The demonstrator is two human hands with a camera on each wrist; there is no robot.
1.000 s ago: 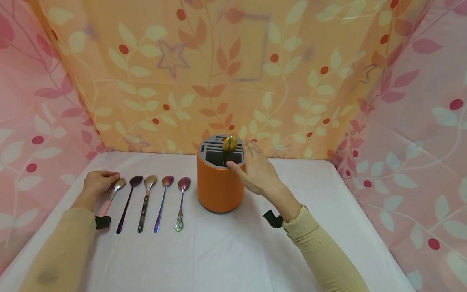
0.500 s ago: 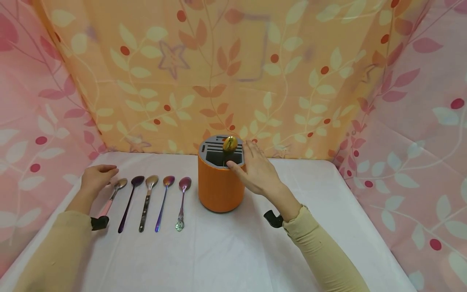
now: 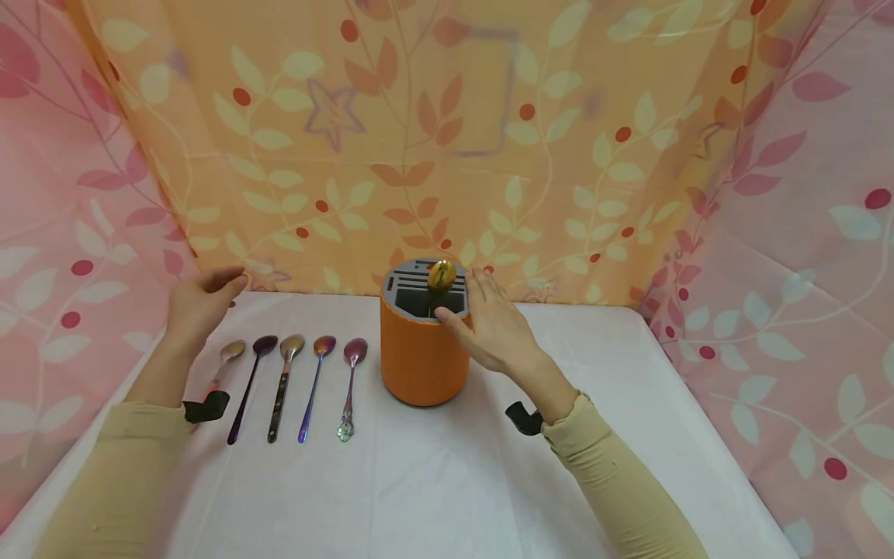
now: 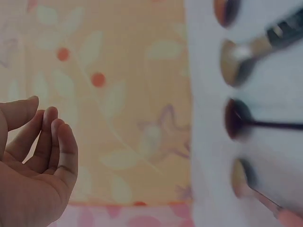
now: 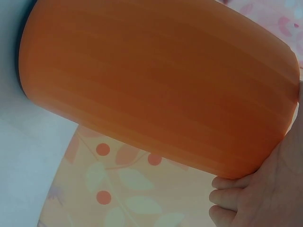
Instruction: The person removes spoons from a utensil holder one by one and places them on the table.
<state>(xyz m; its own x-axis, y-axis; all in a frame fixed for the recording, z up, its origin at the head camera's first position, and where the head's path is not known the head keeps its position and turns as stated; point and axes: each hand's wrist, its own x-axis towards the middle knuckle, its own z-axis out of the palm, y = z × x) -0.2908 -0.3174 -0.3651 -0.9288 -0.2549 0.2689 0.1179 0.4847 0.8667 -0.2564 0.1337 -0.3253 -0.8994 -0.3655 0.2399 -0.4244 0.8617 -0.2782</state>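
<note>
My left hand (image 3: 199, 307) is raised above the far end of a pink-handled spoon (image 3: 231, 352), holding nothing. In the left wrist view its fingers (image 4: 66, 146) are loosely bent, with the thumb apart from them. To the right lie a dark purple spoon (image 3: 253, 373), a spoon with a riveted black handle (image 3: 282, 384), a rainbow-coloured spoon (image 3: 317, 384) and a pinkish spoon with an ornate handle (image 3: 349, 384). My right hand (image 3: 497, 326) rests against the upper right side of an orange utensil holder (image 3: 424, 361), fingers straight, thumb at the front rim. A gold spoon (image 3: 441, 276) stands in the holder, bowl up.
The holder's grey top (image 3: 401, 281) has narrow slots at the back and larger openings in front. A white cloth (image 3: 433, 481) covers the table. Orange patterned fabric (image 3: 447, 155) hangs behind, with pink patterned fabric (image 3: 803, 233) on both sides.
My left hand has come away from the pink-handled spoon, rising up and away from the table. The spoon stays lying there. My right hand and the holder have kept their place.
</note>
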